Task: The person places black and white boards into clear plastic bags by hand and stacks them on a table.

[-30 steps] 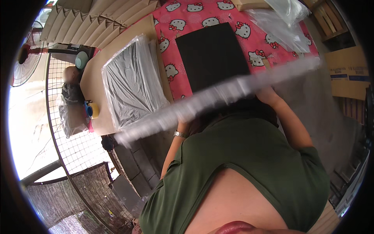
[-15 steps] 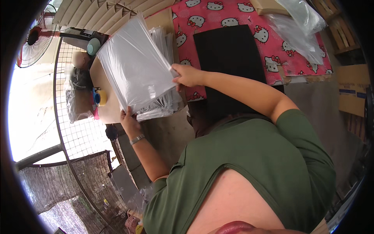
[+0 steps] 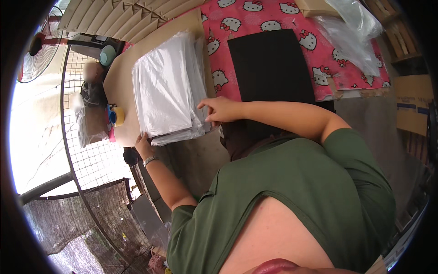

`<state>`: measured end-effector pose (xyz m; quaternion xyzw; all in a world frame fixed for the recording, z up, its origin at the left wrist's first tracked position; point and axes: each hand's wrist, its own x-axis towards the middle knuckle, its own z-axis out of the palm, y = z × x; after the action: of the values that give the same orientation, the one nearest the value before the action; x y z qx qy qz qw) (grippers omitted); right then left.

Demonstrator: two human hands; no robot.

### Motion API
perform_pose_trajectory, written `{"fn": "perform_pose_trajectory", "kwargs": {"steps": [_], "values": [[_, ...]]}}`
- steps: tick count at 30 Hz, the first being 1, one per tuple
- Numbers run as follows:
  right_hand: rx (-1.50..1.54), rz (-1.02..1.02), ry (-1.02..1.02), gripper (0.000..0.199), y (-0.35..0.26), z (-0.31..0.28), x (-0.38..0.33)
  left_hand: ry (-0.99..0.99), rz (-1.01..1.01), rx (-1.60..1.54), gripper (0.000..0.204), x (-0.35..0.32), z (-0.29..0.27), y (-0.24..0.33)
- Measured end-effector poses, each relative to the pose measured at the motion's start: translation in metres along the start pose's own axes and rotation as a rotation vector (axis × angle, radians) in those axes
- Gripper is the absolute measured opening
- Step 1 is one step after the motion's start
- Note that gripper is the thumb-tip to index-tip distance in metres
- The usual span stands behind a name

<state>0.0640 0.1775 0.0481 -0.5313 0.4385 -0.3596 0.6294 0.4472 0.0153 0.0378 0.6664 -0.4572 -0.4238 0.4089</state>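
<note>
Left hand's fingertips (image 3: 143, 141) under the plastic-wrapped stack (image 3: 166, 89).

Stack of flat grey-white plastic packages (image 3: 166, 89) on tan board; brown carton (image 3: 413, 107) at right.

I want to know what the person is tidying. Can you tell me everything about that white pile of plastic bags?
The pile of plastic bags is a thick stack of flat, whitish-grey, shiny plastic sheets, rectangular, with many thin layers showing along its near edge. It lies flat on a tan cardboard sheet, beside a pink cartoon-cat cloth. The left hand touches its near left corner, and the right hand rests its fingers on the near right edge. The top sheet looks smooth, slightly wrinkled.
</note>
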Motion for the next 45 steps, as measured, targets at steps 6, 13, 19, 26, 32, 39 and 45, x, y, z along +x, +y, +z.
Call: {"fn": "perform_pose_trajectory", "kwargs": {"steps": [6,13,19,26,32,39,45], "values": [[-0.452,-0.166,0.834,0.022,0.024,-0.132,-0.117,0.202,0.092,0.081,0.028,-0.028,-0.003,0.001],[-1.265,0.46,1.572,0.025,0.107,-0.279,-0.292,0.071,0.533,0.44,0.023,-0.088,0.103,0.032],[-1.227,0.376,1.371,0.013,0.112,-0.285,-0.316,-0.39,0.632,0.17,0.014,-0.183,0.211,0.063],[-1.008,0.088,1.034,0.027,0.09,-0.235,-0.289,-0.783,0.621,0.205,0.013,-0.244,0.257,0.065],[-1.055,0.214,1.382,0.03,0.089,-0.248,-0.28,-0.881,0.491,0.219,0.015,-0.26,0.261,0.074],[-1.289,0.226,1.281,0.009,0.097,-0.234,-0.279,-0.883,0.414,0.176,0.014,-0.259,0.251,0.066],[-1.099,-0.095,0.648,0.022,0.045,-0.162,-0.252,-1.013,0.814,0.389,0.03,-0.282,0.267,0.081]]}}
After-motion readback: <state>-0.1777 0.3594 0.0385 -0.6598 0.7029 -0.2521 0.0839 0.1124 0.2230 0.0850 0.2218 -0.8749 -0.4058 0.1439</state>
